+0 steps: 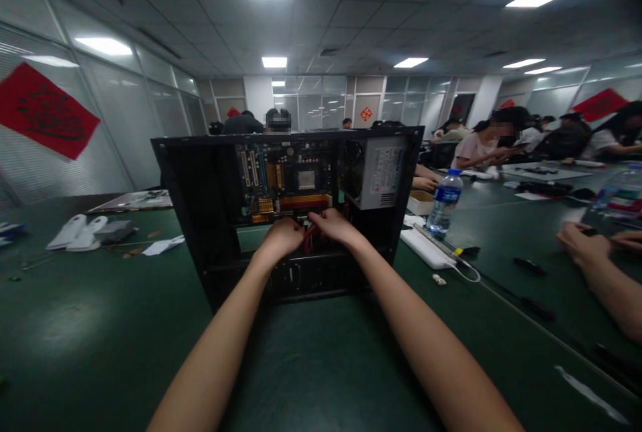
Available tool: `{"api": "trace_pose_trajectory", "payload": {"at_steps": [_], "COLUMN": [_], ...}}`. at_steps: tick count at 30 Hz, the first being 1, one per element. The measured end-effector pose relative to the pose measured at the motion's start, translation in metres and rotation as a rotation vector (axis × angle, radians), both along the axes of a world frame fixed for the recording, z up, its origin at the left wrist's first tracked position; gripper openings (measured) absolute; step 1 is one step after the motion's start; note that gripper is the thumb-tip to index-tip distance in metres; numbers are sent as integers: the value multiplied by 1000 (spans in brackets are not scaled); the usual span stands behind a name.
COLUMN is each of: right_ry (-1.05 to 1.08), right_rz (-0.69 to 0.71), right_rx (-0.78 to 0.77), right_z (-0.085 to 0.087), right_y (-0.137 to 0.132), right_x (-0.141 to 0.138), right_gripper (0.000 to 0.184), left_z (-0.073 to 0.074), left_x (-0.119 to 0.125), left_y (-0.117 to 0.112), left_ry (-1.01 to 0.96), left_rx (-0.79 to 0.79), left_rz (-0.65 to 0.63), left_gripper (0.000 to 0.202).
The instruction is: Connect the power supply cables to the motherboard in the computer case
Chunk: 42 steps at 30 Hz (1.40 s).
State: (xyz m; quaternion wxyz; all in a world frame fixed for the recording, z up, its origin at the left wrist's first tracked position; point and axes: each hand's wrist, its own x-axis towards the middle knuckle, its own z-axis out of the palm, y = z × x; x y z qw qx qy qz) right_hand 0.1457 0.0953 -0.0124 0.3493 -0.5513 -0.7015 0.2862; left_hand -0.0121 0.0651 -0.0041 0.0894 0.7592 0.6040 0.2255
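A black computer case [195,204] stands upright on the table, its open side facing me. Inside it sits a motherboard [288,174] with a bare square processor [305,180] and colored slots. The silver power supply [377,174] is at the upper right of the case. My left hand [285,235] is closed at the motherboard's lower edge; its fingertips are partly hidden. Close beside it, my right hand [335,226] pinches a thin red cable [309,234] that hangs between the two hands. What the left fingers hold is too small to make out.
Right of the case are a water bottle [445,201], a white power strip [426,249] and a small open box [420,202]. White objects [77,233] and paper [163,245] lie at left. Another person's hand [582,241] rests at far right; people sit behind.
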Motion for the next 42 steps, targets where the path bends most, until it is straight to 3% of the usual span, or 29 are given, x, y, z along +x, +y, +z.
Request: {"api": "trace_pose_trajectory", "payload": {"at_steps": [23, 27, 32, 38, 42], "right_ry": [-35, 58, 407, 729, 796], "right_rz": [5, 27, 98, 140, 82], "right_rx": [55, -65, -237, -561, -655], "right_z": [2, 4, 6, 14, 14], "right_y": [0, -2, -9, -15, -11], "right_x": [-3, -5, -5, 0, -2], "right_gripper": [43, 39, 24, 25, 22], "left_z": [5, 6, 7, 10, 7], "left_x": [-3, -1, 1, 8, 9], "left_y": [-3, 2, 2, -1, 0], "left_ry": [74, 125, 125, 184, 187], "left_rx": [31, 3, -16, -2, 16], "left_rz": [61, 83, 92, 132, 154], "left_gripper": [39, 37, 37, 34, 33]}}
